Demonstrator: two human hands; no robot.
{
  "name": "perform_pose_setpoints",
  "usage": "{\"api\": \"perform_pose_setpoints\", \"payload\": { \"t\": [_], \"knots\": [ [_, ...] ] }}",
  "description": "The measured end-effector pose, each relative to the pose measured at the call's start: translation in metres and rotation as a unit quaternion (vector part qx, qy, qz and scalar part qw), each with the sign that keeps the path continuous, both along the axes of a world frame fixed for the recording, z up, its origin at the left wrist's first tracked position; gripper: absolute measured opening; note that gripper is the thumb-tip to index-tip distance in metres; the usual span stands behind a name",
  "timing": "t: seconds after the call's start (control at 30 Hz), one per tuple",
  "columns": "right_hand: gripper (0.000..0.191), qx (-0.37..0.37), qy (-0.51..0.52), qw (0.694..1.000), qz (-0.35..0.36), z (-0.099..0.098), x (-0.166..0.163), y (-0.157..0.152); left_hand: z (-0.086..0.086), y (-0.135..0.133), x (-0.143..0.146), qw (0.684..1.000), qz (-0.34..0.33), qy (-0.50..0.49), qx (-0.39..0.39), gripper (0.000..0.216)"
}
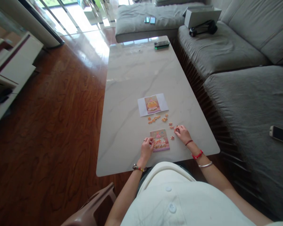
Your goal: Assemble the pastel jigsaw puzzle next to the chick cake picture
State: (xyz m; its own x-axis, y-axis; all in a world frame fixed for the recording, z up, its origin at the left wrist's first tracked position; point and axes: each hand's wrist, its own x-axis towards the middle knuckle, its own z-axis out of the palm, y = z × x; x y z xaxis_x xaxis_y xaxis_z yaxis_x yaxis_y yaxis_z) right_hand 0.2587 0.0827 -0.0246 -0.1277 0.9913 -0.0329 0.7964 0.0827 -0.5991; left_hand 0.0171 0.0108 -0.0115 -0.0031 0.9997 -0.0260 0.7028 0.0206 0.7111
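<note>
A partly assembled jigsaw puzzle (166, 145) lies flat near the table's front edge, its border filled and a pale gap showing in the middle. My left hand (147, 147) rests at its left edge with fingers bent and closed; what they hold, if anything, is too small to make out. To the right of the puzzle, my right hand (183, 134) pinches a small orange puzzle piece (175, 129), mostly covered by the fingertips. One loose piece (172, 137) lies between that hand and the puzzle. Several more loose pieces (154, 119) are scattered behind the puzzle.
Behind the pieces lies a white sheet with a printed picture (152, 104) of a yellow figure. A dark phone-like object (161, 44) sits at the table's (122, 125) far end. A grey sofa (247, 91) runs along the right; a plastic stool (94, 204) stands at lower left.
</note>
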Motion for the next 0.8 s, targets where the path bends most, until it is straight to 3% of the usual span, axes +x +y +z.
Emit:
{"api": "perform_pose_setpoints", "payload": {
  "t": [0.3,0.5,0.8],
  "knots": [
    [0.015,-0.09,0.131,0.986,-0.047,0.006,0.0,0.0,-0.001,-0.003,0.006,1.0,-0.012,-0.015,-0.003,0.018],
    [0.022,-0.21,0.302,0.928,-0.055,0.019,-0.008,-0.008,-0.001,-0.007,0.007,1.0,-0.014,-0.013,-0.014,0.018],
    [0.016,-0.298,0.377,0.876,-0.039,0.018,-0.041,-0.016,0.004,-0.008,0.012,0.999,-0.032,-0.016,-0.015,0.018]
  ]
}}
